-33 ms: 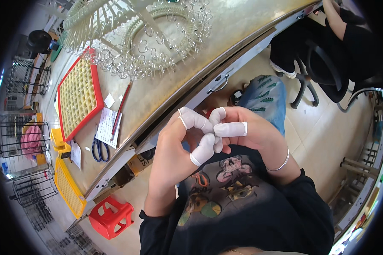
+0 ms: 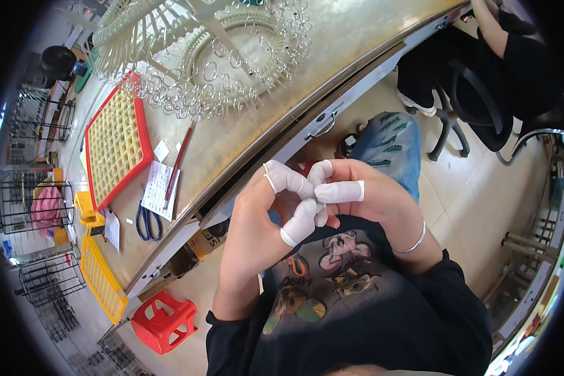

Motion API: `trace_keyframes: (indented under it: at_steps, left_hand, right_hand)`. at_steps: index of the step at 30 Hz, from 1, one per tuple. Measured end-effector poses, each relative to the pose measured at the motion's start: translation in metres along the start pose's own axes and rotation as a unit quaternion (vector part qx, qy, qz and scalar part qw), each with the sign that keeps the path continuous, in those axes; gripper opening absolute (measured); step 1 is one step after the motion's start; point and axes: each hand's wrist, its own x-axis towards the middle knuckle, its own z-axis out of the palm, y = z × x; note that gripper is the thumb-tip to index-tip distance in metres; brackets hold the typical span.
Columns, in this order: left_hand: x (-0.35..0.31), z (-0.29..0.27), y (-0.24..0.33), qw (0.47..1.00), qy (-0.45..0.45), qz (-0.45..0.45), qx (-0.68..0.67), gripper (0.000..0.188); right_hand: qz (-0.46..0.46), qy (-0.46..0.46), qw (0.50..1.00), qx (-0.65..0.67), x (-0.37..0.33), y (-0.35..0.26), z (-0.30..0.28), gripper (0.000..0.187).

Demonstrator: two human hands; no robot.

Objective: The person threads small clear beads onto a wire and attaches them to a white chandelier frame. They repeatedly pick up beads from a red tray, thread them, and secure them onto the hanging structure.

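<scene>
My left hand (image 2: 250, 216) and my right hand (image 2: 370, 191) meet in front of my chest. White finger cots cover the thumb and forefinger of each, and perhaps other fingers. The fingertips are pinched together and touch those of the other hand. Whatever lies between them, if anything, is hidden behind the cots. A silver bangle (image 2: 413, 240) circles my right wrist.
On the bench to the left stands a pale round rack (image 2: 232, 28) hung with many silver rings. Near it lie a red-framed tray (image 2: 145, 135), a red pencil (image 2: 180, 156), a paper slip (image 2: 160, 182) and scissors (image 2: 147, 225). A red stool (image 2: 153, 319) stands below; a seated person (image 2: 526, 69) is at upper right.
</scene>
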Motion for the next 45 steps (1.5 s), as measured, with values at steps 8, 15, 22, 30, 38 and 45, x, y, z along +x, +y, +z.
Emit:
trace_keyframes:
  at_steps: [8, 15, 22, 30, 38, 45]
  left_hand:
    - [0.001, 0.002, 0.011, 0.994, 0.015, 0.004, 0.104, 0.01]
    - [-0.005, 0.022, -0.003, 0.972, 0.201, 0.08, 0.087, 0.019]
    - [-0.005, 0.047, -0.026, 0.937, 0.282, 0.142, 0.15, 0.028]
    - [-0.006, 0.037, -0.024, 0.961, 0.243, 0.119, 0.052, 0.02]
    - [-0.011, 0.029, -0.011, 0.981, 0.175, 0.037, -0.074, 0.016]
    - [-0.013, 0.022, 0.001, 0.964, 0.111, -0.103, -0.219, 0.014]
  right_hand:
    - [-0.044, 0.025, 0.998, -0.044, -0.001, 0.002, -0.001, 0.015]
    - [-0.151, 0.163, 0.972, 0.082, 0.011, 0.017, 0.008, 0.015]
    - [-0.153, 0.195, 0.967, 0.064, 0.008, 0.018, 0.024, 0.013]
    - [-0.196, 0.218, 0.955, -0.034, 0.003, 0.016, 0.022, 0.007]
    - [-0.335, 0.192, 0.894, -0.227, 0.002, 0.018, 0.011, 0.008]
    - [-0.363, 0.214, 0.847, -0.322, -0.002, 0.013, 0.012, 0.011]
